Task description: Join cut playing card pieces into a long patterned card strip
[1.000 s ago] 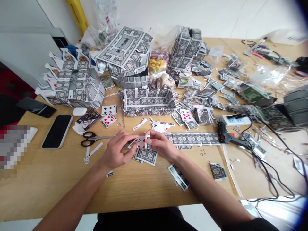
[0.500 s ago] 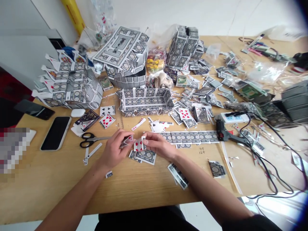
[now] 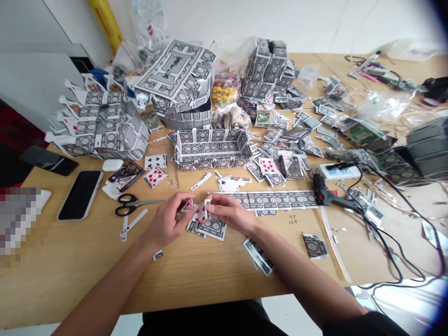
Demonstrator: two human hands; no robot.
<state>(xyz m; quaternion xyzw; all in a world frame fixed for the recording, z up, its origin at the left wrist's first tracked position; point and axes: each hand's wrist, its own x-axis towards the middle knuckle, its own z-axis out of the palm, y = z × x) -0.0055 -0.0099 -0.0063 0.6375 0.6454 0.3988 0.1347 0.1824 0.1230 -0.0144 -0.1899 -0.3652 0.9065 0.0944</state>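
Observation:
Between my hands is a playing card [image 3: 200,213] with red hearts, its right edge folded up. My right hand [image 3: 227,211] pinches that folded edge. My left hand [image 3: 172,215] is curled round another red-marked card [image 3: 188,206], and its fingertips come up to the left edge of the hearts card. Below them, patterned cards [image 3: 213,227] lie face down on the table. A strip of joined cards [image 3: 276,199] runs rightward from behind my right hand. Scissors [image 3: 130,204] rest left of my left hand, their tips close to it.
An open tray made of cards [image 3: 213,161] stands behind my hands. A black glue gun [image 3: 324,193] with cables lies at right, by a white power strip [image 3: 339,171]. A phone [image 3: 80,195] lies at left. Card structures [image 3: 105,121] and loose cards fill the back.
My left fingertips have moved slightly right, onto the left edge of the hearts card. My right hand keeps its pinch on the folded edge.

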